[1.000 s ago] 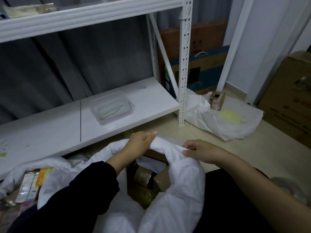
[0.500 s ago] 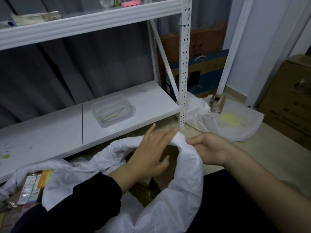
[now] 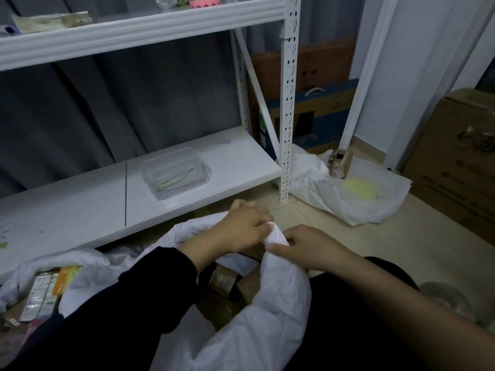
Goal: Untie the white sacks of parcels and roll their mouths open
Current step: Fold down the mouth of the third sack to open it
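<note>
Sack mouth held at its far rim. The left hand, in a dark sleeve, curls its fingers over the bunched rim of the near sack. The right hand, bare-armed, pinches the same rim just beside it, thumb pointing toward the left hand. The sack stands on the floor between the person's arms, in front of the shelf. Its mouth is open, with brown taped parcels visible inside. The rim appears to be turned outward on the right side, though the folds are hard to read. A clear box rests on the shelf. A second sack lies flat beyond the shelf post, with a small carton on it. A third sack, at the left, shows flat packets.
</note>
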